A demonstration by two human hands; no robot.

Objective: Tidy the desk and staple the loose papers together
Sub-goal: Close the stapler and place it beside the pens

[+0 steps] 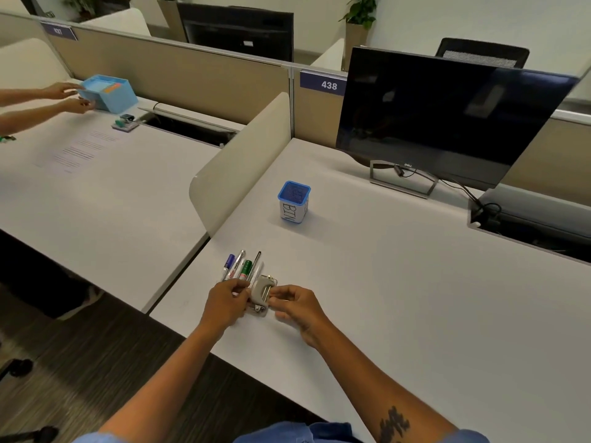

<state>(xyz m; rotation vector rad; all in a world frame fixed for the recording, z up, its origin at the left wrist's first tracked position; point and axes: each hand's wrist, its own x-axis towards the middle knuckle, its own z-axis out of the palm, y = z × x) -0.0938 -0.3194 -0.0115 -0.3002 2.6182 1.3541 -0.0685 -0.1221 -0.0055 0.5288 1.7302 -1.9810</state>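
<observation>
Both forearms extend forward and converge at the stapler (263,294). Left hand (224,303), fingers curled, grips its left side. Right hand (295,306) pinches its right edge between thumb and curled fingers.

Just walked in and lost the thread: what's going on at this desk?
A person is working at the desk. The left hand grips a bunch of pens lying on it, while the right hand pinches a grey stapler beside them. A blue bin stands farther back, in front of the monitor. At the next desk, someone else's hands hold a blue box.
</observation>
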